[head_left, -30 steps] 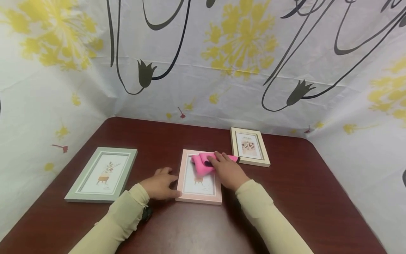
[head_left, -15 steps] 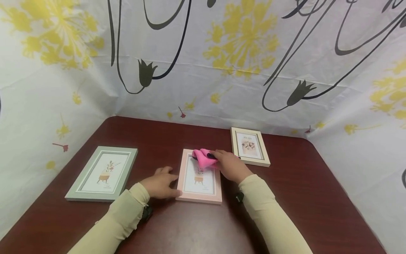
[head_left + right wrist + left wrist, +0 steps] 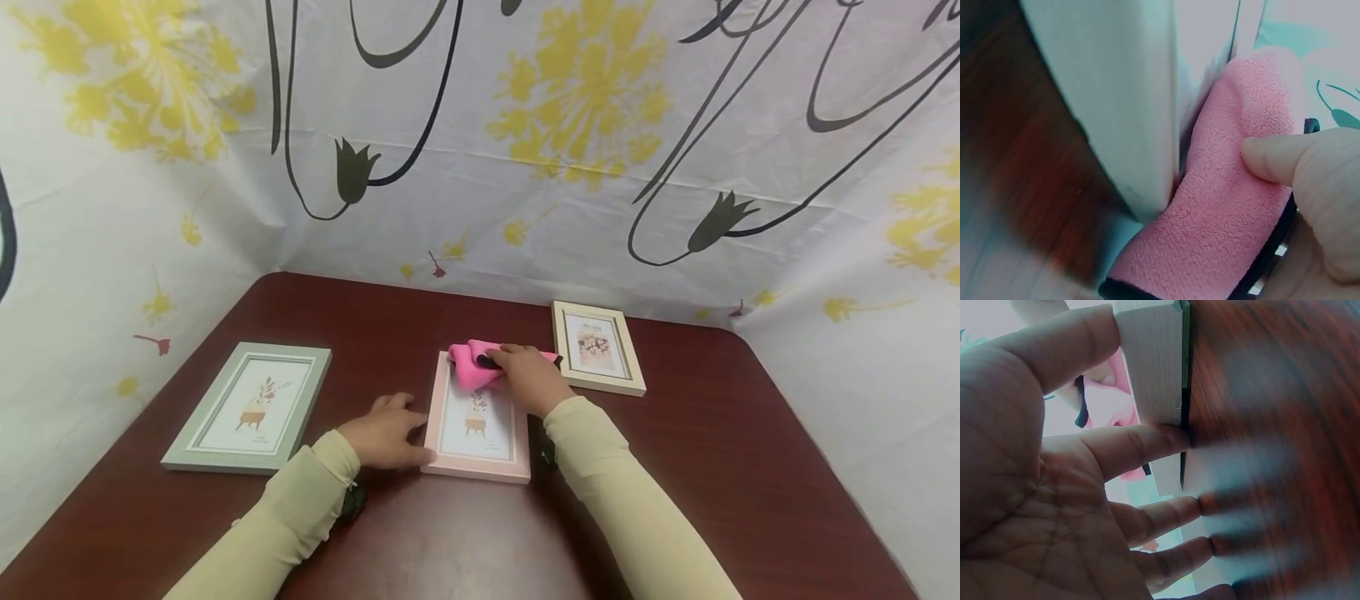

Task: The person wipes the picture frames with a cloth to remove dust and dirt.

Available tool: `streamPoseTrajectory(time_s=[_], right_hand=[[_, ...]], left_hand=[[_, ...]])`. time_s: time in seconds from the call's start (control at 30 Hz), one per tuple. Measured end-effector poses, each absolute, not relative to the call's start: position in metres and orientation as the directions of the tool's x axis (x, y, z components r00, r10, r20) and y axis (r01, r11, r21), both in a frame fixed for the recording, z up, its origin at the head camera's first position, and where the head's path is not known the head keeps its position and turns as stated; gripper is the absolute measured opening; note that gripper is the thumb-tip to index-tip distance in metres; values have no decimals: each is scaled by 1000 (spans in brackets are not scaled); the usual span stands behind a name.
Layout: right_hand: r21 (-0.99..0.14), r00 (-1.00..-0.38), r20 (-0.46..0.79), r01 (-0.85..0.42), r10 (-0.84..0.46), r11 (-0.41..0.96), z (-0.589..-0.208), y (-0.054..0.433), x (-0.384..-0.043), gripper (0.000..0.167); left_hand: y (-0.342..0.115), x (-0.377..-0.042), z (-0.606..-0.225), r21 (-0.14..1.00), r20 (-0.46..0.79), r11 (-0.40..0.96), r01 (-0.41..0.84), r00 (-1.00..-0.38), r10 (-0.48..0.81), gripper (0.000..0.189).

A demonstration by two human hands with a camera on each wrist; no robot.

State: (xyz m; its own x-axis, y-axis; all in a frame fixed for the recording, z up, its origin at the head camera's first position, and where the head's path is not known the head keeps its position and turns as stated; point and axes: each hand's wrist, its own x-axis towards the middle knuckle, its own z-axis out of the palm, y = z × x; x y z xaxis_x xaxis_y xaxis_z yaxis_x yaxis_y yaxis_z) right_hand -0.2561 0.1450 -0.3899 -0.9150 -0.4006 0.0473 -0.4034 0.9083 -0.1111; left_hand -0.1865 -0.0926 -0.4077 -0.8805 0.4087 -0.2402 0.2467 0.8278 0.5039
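A pink picture frame with a plant print lies flat in the middle of the table. My right hand holds a folded pink cloth with dark edging against the frame's top part, covering its upper print. Close up in the right wrist view, the thumb presses into the fuzzy cloth beside the frame's pale side. My left hand rests at the frame's lower left, its thumb at the near corner. In the left wrist view its fingers reach out loosely, the index finger against the frame's side edge.
A larger green picture frame lies to the left on the dark red table. At the back right lies a small cream frame, close to my right hand. A patterned white sheet surrounds the table's back and sides.
My right hand has shifted the cloth up along the frame's top, uncovering more of the print, and then slightly left. The left hand keeps its place at the lower left corner.
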Motion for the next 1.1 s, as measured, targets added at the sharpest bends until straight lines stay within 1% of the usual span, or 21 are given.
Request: streamPoseTrajectory(time_s=[0.13, 0.2, 0.27, 0.37, 0.47, 0.63, 0.77, 0.9, 0.97, 1.1], right_hand=[[-157, -894, 103, -447, -435, 881, -385, 133, -257, 40], [-197, -881, 109, -473, -460, 859, -383, 124, -257, 39], [-236, -870, 92, -491, -484, 838, -383, 115, -258, 39], [-296, -869, 51, -483, -492, 824, -383, 106, -258, 40], [-314, -879, 26, -459, -476, 831, -382, 104, -258, 40], [-257, -892, 6, -438, -452, 861, -379, 114, -259, 39], [-181, -923, 3, -380, -386, 907, -376, 133, -259, 37], [-144, -943, 1, -330, -334, 933, -375, 150, -259, 39], [-130, -942, -6, -331, -334, 935, -376, 153, -260, 39], [-115, -928, 2, -371, -373, 921, -377, 147, -258, 35]], left_hand=[[-91, -188, -407, 499, -236, 826, 262, -876, 420, 65], [-90, -188, -406, 500, -241, 827, 259, -875, 420, 66], [-90, -188, -406, 504, -253, 827, 251, -872, 419, 66], [-89, -187, -407, 510, -260, 824, 246, -869, 420, 66], [-89, -186, -408, 512, -256, 824, 245, -872, 418, 66], [-91, -187, -408, 505, -249, 830, 238, -880, 405, 66], [-92, -187, -408, 501, -245, 831, 240, -882, 402, 66], [-93, -188, -407, 508, -236, 826, 245, -882, 407, 66], [-94, -188, -406, 511, -230, 823, 249, -883, 410, 66], [-93, -187, -406, 512, -230, 821, 251, -881, 413, 65]])
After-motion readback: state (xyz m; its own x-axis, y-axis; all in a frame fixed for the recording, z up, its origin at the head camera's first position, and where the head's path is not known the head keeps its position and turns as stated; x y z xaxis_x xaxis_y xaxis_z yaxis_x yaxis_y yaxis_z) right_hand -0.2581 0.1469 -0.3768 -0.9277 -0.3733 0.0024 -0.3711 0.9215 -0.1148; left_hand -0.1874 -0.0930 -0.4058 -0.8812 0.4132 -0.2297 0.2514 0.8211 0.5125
